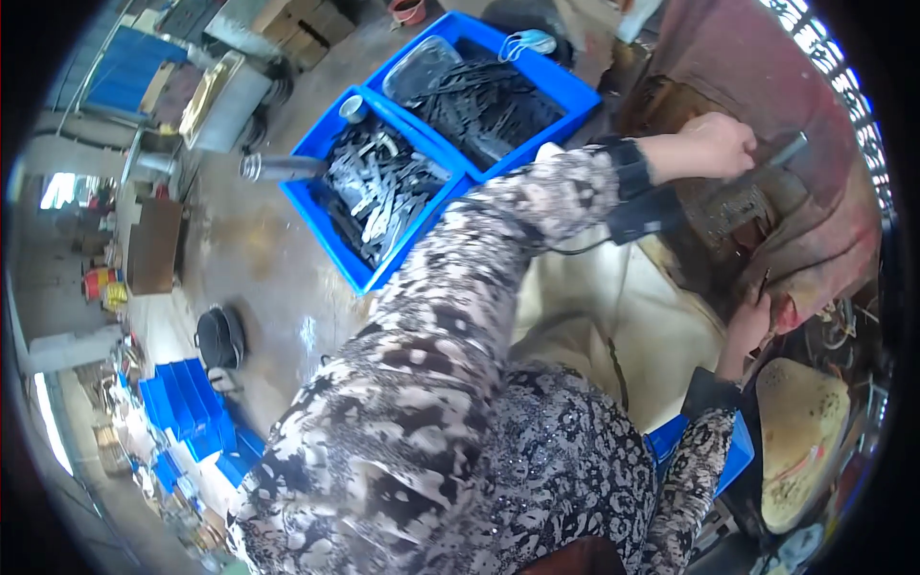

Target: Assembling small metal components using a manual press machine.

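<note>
At the upper right, my left hand (711, 149) is closed, and what its fingers hold is hidden. A grey metal bar (788, 150) runs close beside those fingers, over a brown, oily work surface (733, 216). Lower down, my right hand (750, 324) pinches a thin dark strip (764, 285) that points upward. Reddish-brown cloth (815, 225) hangs around the work surface, right beside my right hand. Both my sleeves are black-and-white patterned with dark cuffs, and a pale cloth (604, 321) covers my lap.
Left of my left arm stand two joined blue bins: one with silvery metal strips (383, 182), one with dark strips (494, 105) and a face mask (527, 43). A worn pale pad (800, 446) lies at the lower right. Blue trays (192, 407) and a black bag (219, 337) sit at left.
</note>
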`<move>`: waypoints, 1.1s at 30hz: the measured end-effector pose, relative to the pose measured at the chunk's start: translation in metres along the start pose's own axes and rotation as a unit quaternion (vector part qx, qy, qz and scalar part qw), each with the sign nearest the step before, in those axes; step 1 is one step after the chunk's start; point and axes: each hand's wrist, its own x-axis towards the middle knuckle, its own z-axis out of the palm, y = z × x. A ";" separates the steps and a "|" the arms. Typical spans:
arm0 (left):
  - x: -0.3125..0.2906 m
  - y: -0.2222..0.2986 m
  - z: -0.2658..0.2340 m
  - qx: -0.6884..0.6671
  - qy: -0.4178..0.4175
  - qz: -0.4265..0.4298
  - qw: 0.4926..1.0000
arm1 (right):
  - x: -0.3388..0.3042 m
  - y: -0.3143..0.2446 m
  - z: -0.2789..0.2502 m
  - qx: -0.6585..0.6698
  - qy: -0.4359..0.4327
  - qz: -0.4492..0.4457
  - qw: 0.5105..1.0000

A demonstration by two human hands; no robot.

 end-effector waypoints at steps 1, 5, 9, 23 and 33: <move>-0.028 -0.011 -0.029 0.040 0.009 0.003 0.999 | 0.003 -0.006 0.008 0.009 0.001 -0.024 1.000; -0.134 -0.061 -0.117 0.034 0.083 0.020 0.996 | 0.010 -0.001 0.012 0.023 0.000 -0.033 0.999; -0.245 -0.140 -0.216 0.136 0.121 -0.176 0.968 | 0.018 0.018 0.017 0.024 -0.018 -0.028 0.999; -0.381 -0.207 -0.294 0.456 0.088 -0.533 0.707 | 0.022 0.019 0.022 -0.031 -0.047 -0.022 0.998; -0.359 -0.228 -0.269 0.466 0.096 -0.520 0.709 | 0.022 0.030 0.017 -0.003 -0.031 -0.012 0.999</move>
